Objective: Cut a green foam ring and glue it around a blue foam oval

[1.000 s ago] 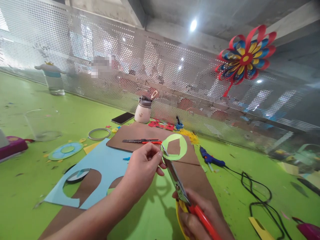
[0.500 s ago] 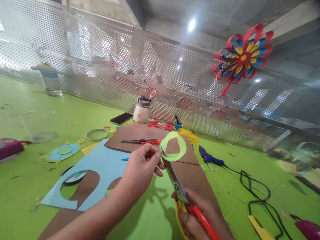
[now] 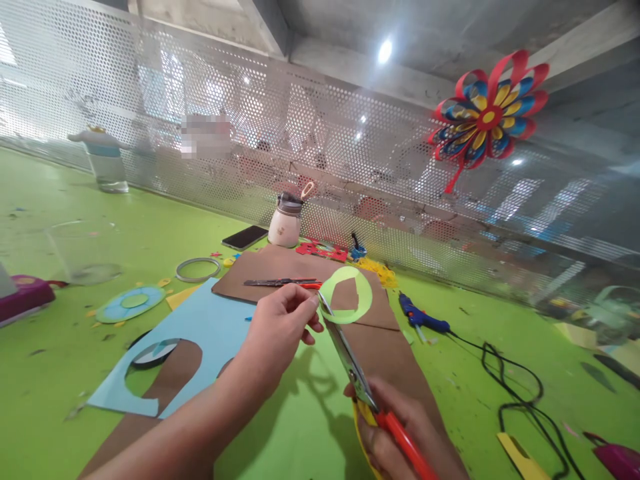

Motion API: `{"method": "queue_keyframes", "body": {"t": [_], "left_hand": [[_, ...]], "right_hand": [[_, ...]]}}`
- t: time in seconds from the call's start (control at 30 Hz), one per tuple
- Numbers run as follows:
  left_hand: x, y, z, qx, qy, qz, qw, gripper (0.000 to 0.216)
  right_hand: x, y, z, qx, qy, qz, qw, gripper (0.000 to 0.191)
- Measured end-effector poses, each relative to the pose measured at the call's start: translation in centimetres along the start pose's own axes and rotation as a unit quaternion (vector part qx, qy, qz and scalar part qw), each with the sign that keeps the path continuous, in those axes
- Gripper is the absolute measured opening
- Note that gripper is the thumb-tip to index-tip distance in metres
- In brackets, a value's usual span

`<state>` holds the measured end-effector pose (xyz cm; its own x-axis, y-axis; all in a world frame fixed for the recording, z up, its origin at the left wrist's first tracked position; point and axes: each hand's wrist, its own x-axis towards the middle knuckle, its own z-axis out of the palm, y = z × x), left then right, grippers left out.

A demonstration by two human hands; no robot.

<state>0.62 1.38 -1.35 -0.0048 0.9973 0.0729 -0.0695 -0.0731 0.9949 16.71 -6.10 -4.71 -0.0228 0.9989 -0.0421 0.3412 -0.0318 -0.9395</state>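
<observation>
left hand [image 3: 285,333]: forearm cut off by bottom edge, covers part of light blue paper sheet with cut-outs [image 3: 205,320]; fingertips hide just where pale green paper ring [image 3: 365,293] is pinched. right hand [image 3: 395,427] hides part of long silver scissors with red handle [image 3: 351,369]. dark-bladed tool with red handle [image 3: 273,283] partly behind left hand. magenta plastic object [image 3: 30,297] cut by left edge. shapes behind grey perforated panel [image 3: 320,100] blurred. dark scraps on green surface [image 3: 475,393] too small to tell.
</observation>
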Motion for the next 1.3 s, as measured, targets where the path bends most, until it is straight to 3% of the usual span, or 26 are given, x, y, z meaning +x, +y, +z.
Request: {"method": "queue_keyframes", "body": {"t": [0.53,0.87,1.1,1.3], "left_hand": [[0.3,-0.7,-0.1,0.007,-0.017,0.008,1.000,0.014],[0.5,-1.1,-0.1,-0.009,-0.022,0.018,1.000,0.013],[0.4,-1.0,0.0,-0.023,-0.022,0.013,0.999,0.013],[0.4,-1.1,0.0,-0.027,-0.029,0.015,0.999,0.012]], "right_hand": [[-0.2,-0.3,0.2,-0.032,0.015,-0.012,0.999,0.021],[-0.2,0.1,0.4,-0.031,0.017,0.035,0.999,0.025],[0.2,1.0,0.2,0.006,-0.025,0.090,0.996,0.029],[0.1,1.0,0.0,0.001,-0.031,0.072,0.997,0.025]]}}
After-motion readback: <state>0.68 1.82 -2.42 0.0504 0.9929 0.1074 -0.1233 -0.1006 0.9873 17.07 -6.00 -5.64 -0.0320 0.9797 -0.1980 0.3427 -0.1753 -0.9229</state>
